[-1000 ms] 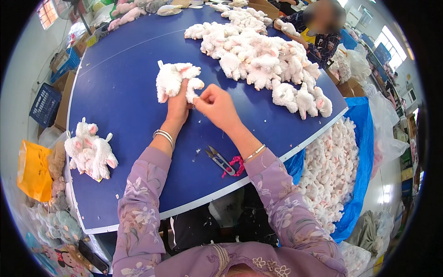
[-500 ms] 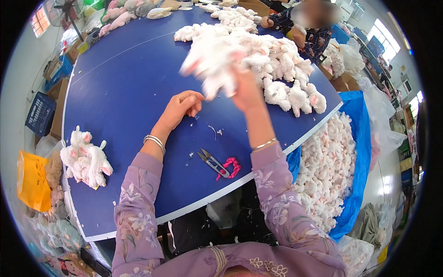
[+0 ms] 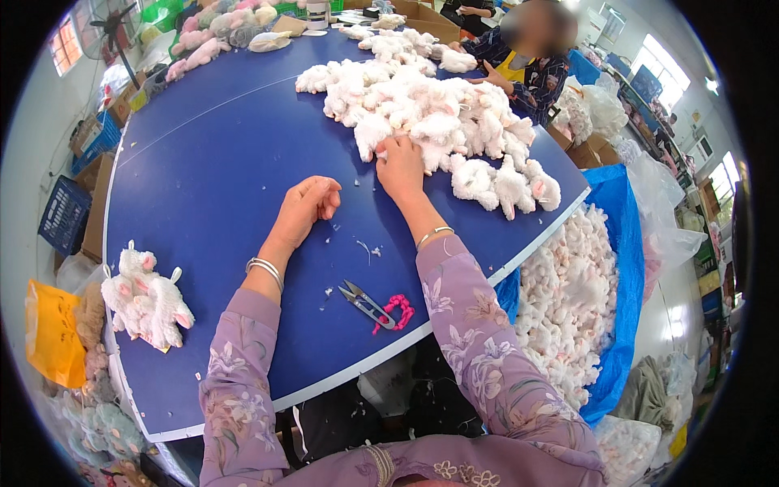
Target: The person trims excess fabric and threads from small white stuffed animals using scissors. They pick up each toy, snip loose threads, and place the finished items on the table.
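My right hand point(image 3: 399, 170) is at the near edge of a heap of white plush animals point(image 3: 430, 105) with pink ears. Its fingers close on a white plush toy point(image 3: 372, 134) lying at the heap's front. To the left of it, over the bare tabletop, my left hand point(image 3: 307, 209) is loosely curled, and nothing shows in its fingers. Metal thread snips point(image 3: 367, 306) with a knotted pink cord point(image 3: 398, 312) lie nearer to me, between my forearms. At the table's left edge sits a small bunch of white plush toys point(image 3: 146, 299).
Thread scraps point(image 3: 369, 250) dot the blue table point(image 3: 203, 178). A blue sack point(image 3: 625, 268) of white plush pieces stands right of its edge. A co-worker point(image 3: 531, 69) sits across at the far right. Pink and grey plush toys point(image 3: 199, 53) lie at the far left corner.
My right hand has brought a white plush toy down onto the heap's near edge, moving left and slightly toward me. My left hand has shifted slightly left and nearer. The co-worker's hands have moved.
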{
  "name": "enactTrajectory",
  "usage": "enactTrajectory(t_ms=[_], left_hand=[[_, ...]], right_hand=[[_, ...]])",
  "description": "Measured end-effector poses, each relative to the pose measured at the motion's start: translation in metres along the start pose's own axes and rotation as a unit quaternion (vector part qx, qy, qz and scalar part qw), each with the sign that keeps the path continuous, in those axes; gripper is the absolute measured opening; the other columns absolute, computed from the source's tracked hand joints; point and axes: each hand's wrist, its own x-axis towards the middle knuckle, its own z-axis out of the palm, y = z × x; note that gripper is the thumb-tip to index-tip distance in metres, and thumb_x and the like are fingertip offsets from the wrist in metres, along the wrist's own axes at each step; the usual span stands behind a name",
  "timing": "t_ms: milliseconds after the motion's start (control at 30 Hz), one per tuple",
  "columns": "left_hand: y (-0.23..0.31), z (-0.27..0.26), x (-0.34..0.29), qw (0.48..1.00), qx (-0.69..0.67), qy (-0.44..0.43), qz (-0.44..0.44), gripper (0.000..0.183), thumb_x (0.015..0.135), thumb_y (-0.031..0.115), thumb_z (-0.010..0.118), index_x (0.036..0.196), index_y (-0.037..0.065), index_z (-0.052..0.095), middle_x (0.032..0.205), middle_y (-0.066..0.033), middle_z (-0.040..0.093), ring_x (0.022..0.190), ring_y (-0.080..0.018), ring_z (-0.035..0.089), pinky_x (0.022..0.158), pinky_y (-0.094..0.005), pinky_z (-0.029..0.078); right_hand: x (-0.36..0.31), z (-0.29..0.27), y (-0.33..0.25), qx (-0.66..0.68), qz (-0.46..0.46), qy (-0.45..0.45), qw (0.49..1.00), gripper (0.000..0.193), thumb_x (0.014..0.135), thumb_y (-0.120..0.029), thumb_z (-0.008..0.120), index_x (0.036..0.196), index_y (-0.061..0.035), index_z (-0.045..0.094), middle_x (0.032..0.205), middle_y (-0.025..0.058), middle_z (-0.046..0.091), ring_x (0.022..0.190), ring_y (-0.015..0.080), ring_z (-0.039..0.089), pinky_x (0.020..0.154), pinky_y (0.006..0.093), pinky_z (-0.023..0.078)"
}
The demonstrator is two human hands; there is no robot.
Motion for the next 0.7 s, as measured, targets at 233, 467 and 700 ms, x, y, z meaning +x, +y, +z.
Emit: enactTrajectory(t_ms=[233, 467, 700], left_hand=[[-0.004, 0.005, 0.005, 0.997, -0.041, 0.065, 0.017, 0.052, 0.097, 0.031, 0.053, 0.137, 0.002, 0.037, 0.116, -0.0086, 0.054, 0.090, -0.0156, 0.059, 0.072, -0.0257, 0.048], [-0.004, 0.004, 0.009, 0.993, -0.058, 0.105, 0.013, 0.070, 0.089, 0.036, 0.065, 0.139, 0.000, 0.031, 0.122, -0.0122, 0.052, 0.095, -0.0166, 0.061, 0.075, -0.0299, 0.053], [-0.010, -0.003, 0.009, 0.984, -0.136, 0.102, 0.052, 0.031, 0.090, 0.022, 0.062, 0.114, 0.004, 0.057, 0.099, -0.0034, 0.064, 0.083, -0.0127, 0.063, 0.063, -0.0270, 0.051]], right_hand=[[-0.020, -0.010, -0.031, 0.147, -0.087, -0.021, 0.985, 0.016, 0.071, -0.002, 0.063, 0.085, -0.0060, 0.056, 0.090, 0.0168, 0.057, 0.084, 0.0382, 0.055, 0.074, 0.0464, 0.045], [-0.051, -0.031, -0.077, 0.270, -0.099, -0.053, 0.956, 0.014, 0.074, 0.002, 0.057, 0.087, -0.0024, 0.053, 0.093, 0.0159, 0.055, 0.085, 0.0360, 0.055, 0.072, 0.0416, 0.046], [-0.053, -0.045, -0.087, 0.422, -0.136, -0.006, 0.897, 0.016, 0.077, -0.001, 0.062, 0.090, -0.0018, 0.053, 0.088, 0.0130, 0.054, 0.079, 0.0296, 0.056, 0.071, 0.0374, 0.047]])
